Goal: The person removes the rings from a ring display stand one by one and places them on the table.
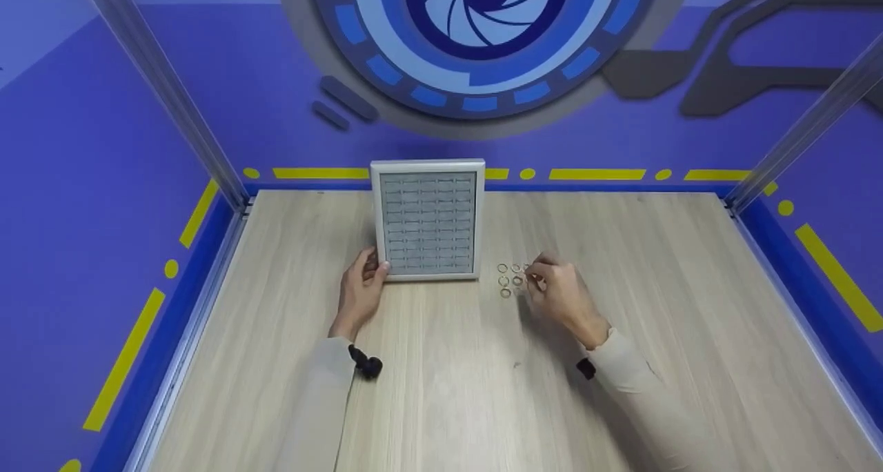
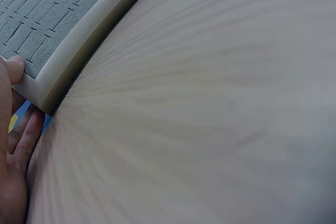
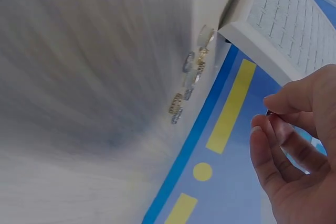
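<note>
A white-framed ring display tray (image 1: pixel 430 220) with a grey slotted insert stands tilted up on the table, its slots facing me. At its lower left corner my left hand (image 1: pixel 359 292) grips the frame, with the thumb on the front and the fingers behind. In the left wrist view the thumb lies over the corner of the insert (image 2: pixel 47 11). To the right of the tray lie several metal rings (image 1: pixel 517 281), gold and silver in colour. My right hand (image 1: pixel 560 294) is just over them, thumb and forefinger pinching a small ring (image 3: pixel 269 112), mostly hidden by the fingertips.
The light wooden table (image 1: pixel 441 382) runs back to a blue-purple panel wall (image 1: pixel 227 99) with yellow dashes. Metal posts (image 1: pixel 165 85) rise at the back corners. Black camera mounts (image 1: pixel 367 365) sit on both wrists.
</note>
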Demonstrator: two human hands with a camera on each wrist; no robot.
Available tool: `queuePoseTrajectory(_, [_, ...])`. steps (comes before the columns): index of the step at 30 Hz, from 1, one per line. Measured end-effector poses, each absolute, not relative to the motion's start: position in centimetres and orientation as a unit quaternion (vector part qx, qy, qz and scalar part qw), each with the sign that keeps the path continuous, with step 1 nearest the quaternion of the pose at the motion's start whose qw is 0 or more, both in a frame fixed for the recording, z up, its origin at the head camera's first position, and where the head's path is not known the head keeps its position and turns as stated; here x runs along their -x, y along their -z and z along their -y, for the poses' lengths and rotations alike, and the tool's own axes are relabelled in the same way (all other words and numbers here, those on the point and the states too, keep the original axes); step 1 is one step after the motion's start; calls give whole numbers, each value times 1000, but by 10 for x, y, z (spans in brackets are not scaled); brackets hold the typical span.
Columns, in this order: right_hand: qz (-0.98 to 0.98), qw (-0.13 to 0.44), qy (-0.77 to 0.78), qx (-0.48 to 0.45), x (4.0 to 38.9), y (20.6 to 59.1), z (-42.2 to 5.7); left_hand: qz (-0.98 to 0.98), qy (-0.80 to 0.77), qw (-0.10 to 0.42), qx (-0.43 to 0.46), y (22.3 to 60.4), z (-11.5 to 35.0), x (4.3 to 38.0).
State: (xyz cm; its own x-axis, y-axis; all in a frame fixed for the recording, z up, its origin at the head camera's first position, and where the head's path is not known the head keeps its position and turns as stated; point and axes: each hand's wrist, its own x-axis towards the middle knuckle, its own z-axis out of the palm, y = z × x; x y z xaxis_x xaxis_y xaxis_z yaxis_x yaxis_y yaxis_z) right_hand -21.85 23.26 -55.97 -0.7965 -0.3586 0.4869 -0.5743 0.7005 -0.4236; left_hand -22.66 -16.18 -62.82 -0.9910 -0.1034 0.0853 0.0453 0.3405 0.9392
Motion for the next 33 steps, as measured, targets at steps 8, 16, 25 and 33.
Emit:
queuePoseTrajectory(8, [909, 172, -288, -249, 217, 568, -237, 816, 574, 62, -22, 628, 162, 226])
queuePoseTrajectory(16, [918, 161, -273, -239, 218, 576, -241, 808, 585, 68, -10, 630, 163, 227])
queuePoseTrajectory(25, [929, 142, -258, -223, 218, 581, -243, 809, 583, 69, -12, 630, 163, 227])
queuePoseTrajectory(33, [941, 110, -251, -198, 218, 582, -243, 806, 588, 67, -14, 630, 162, 227])
